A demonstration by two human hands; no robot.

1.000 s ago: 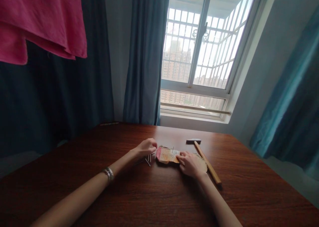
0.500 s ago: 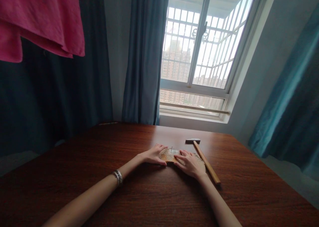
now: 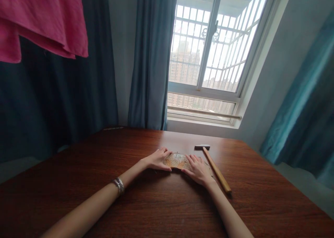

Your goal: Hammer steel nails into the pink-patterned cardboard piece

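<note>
A small spotted wooden piece (image 3: 176,160) lies flat on the brown table (image 3: 146,210) with a thin nail (image 3: 177,154) standing up from it. My left hand (image 3: 157,159) rests flat on its left end, fingers stretched out. My right hand (image 3: 198,169) lies flat on its right end, fingers spread. A hammer (image 3: 214,167) with a wooden handle and dark head lies on the table just right of my right hand, not touched.
A window (image 3: 208,53) with blue curtains (image 3: 150,57) stands behind the table's far edge. Pink cloth (image 3: 44,22) hangs at the upper left. Another blue curtain (image 3: 305,105) hangs at the right.
My left hand left the loose nails, where it was closed, and came to lie flat on the piece's left end. The pink part of the piece is now covered. The right hand barely shifted.
</note>
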